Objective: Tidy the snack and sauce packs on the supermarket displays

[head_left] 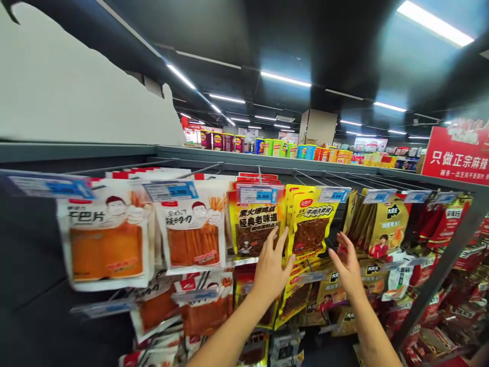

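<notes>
Snack bags hang in rows from metal hooks in front of me. My left hand (272, 267) is raised with its fingers apart, in front of the gap between a red-and-yellow snack bag (250, 224) and a yellow snack bag (308, 229). Whether its fingertips touch either bag I cannot tell. On the other side of the yellow bag, my right hand (347, 260) holds nothing, its thumb and fingers spread. Gold snack bags (389, 229) hang to the right of it.
White snack bags (109, 239) hang at the left, with more rows below. Price tags (260, 194) jut out at the hook ends. A slanted metal post (439, 275) and a red sign (456, 155) stand at the right. Canisters (229, 142) line up behind the rack.
</notes>
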Demonstrator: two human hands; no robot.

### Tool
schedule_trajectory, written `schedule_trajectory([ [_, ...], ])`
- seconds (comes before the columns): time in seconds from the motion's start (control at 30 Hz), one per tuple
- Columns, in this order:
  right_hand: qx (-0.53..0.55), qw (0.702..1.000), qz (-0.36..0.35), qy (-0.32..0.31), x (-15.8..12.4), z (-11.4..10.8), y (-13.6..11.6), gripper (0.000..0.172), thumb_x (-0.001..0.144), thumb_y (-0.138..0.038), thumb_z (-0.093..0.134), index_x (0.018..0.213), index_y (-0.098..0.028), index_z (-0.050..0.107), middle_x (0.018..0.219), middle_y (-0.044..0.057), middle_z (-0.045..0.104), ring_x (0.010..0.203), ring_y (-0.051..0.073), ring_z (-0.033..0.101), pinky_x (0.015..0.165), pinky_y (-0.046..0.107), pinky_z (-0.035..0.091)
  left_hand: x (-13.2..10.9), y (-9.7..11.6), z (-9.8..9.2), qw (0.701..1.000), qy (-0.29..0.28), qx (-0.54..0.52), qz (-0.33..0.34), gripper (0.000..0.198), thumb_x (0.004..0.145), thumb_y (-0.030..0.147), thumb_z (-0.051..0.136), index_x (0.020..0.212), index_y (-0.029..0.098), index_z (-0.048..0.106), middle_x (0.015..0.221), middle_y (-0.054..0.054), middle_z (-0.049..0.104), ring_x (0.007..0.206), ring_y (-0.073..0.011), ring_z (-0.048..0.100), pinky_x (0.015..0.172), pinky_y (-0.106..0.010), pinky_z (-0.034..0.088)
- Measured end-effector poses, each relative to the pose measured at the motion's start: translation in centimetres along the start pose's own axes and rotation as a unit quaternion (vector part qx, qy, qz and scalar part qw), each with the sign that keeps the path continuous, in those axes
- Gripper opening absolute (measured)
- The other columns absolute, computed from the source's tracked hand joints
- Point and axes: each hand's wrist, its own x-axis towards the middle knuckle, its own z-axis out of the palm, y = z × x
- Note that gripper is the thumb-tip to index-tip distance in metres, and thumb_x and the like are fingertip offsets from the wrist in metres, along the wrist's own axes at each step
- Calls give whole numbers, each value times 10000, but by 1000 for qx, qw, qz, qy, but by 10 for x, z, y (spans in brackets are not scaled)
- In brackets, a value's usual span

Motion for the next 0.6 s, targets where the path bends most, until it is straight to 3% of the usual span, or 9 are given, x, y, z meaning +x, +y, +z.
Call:
schedule_trajectory([
  [0.07, 5, 1000, -5, -3, 33, 18, 0, 747, 829, -528, 651, 1450, -209, 387, 1418, 156, 507, 1290, 269, 507, 1103, 484, 398, 7, 8, 21, 999, -31, -11, -30, 709, 914, 282, 536, 1545, 340, 219, 1555, -149, 307, 1362, -292, 475, 1079, -505, 475],
  [0.17, -16, 999, -28, -12, 44, 31, 1, 722, 831, -505, 651, 1435, -192, 411, 1407, 157, 517, 1256, 266, 532, 1082, 464, 422, 17, 14, 41, 999, -10, -2, -48, 757, 931, 289, 507, 1568, 336, 102, 1573, -168, 258, 1401, -312, 432, 1098, -518, 456],
  [0.3, -58, 988, -53, 133, 46, 5, 9, 546, 865, -471, 615, 1336, -214, 512, 1324, 126, 575, 1199, 252, 555, 1056, 443, 434, 27, 16, 55, 997, 56, 42, -32, 814, 926, 250, 510, 1575, 304, 22, 1575, -186, 251, 1466, -350, 314, 1126, -554, 415],
  [0.37, -43, 984, -48, 167, 63, -14, 21, 604, 846, -504, 624, 1348, -198, 483, 1348, 139, 544, 1237, 256, 524, 1067, 440, 423, 29, 17, 59, 996, 63, 67, -18, 783, 921, 224, 514, 1574, 310, 89, 1591, -186, 216, 1478, -364, 282, 1125, -568, 408],
  [0.5, -4, 998, -19, 52, 116, -32, 54, 830, 823, -614, 579, 1474, -182, 301, 1514, 162, 362, 1404, 258, 364, 1163, 452, 304, 26, 22, 61, 994, 60, 91, -16, 716, 897, 236, 566, 1537, 350, 264, 1644, -139, 84, 1489, -400, 228, 1117, -612, 393],
  [0.6, -46, 998, -20, 28, 150, -27, 71, 999, 766, -683, 588, 1515, -165, 178, 1555, 186, 279, 1436, 279, 303, 1184, 479, 240, 12, 28, 56, 994, 69, 86, -12, 709, 886, 257, 592, 1522, 366, 298, 1658, -118, 14, 1490, -410, 215, 1097, -625, 410],
])
